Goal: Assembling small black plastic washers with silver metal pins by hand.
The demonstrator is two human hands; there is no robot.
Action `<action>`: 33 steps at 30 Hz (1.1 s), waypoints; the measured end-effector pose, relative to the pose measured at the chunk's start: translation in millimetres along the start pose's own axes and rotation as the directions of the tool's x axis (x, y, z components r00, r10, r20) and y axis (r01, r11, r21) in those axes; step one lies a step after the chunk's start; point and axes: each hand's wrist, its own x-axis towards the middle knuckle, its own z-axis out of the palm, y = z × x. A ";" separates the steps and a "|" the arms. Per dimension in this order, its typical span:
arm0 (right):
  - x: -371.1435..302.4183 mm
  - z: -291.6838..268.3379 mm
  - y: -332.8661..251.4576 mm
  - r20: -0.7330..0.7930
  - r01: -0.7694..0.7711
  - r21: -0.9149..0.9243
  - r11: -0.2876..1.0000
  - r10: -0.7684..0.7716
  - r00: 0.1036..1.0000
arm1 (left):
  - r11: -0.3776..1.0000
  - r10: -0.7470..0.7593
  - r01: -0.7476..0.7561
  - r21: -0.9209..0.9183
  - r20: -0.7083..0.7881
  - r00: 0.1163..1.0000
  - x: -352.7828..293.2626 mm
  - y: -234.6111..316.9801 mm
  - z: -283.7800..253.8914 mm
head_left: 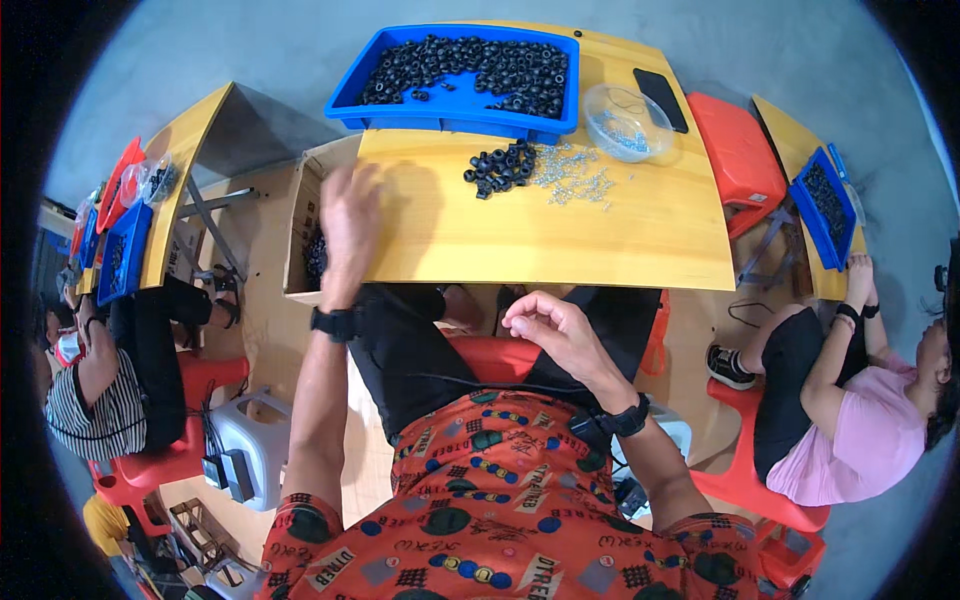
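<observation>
My left hand (350,225) is over the left edge of the yellow table (520,245), beside an open cardboard carton (302,225) with dark pieces inside. Motion smears its fingers, so what they hold is unclear. Above my lap, just off the table's front edge, my right hand (560,335) is closed, thumb and fingertips together; anything in the pinch is too small to make out. On the table lies a small heap of black knob-like parts (500,168). Beside it are scattered tiny silvery pieces (578,177).
A blue tray (450,121) of black parts sits at the far side. To its right stand a clear round tub (628,130) with small pieces and a dark flat phone-like slab (660,100). People work at tables on both sides; a red stool (735,160) stands at right.
</observation>
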 end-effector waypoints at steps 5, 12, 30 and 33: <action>-2.6 -1.4 3.7 -0.018 0.023 -0.041 0.999 -0.024 1.000 | 0.916 -0.017 0.076 -0.394 0.150 0.989 13.0 67.6 41.6; -13.5 -14.5 6.5 -0.099 0.043 -0.020 0.999 -0.045 0.994 | 0.951 0.080 -0.016 -0.310 0.195 0.978 4.3 70.9 65.3; 61.4 -110.7 -21.1 -0.543 0.016 -0.729 0.685 -0.592 0.596 | 0.769 -0.244 0.312 -0.558 0.194 0.950 -38.8 89.0 26.9; 66.0 -109.7 -16.2 -0.490 -0.023 -0.801 0.598 -0.633 0.600 | 0.769 -0.261 0.321 -0.553 0.187 0.947 -39.8 88.6 25.7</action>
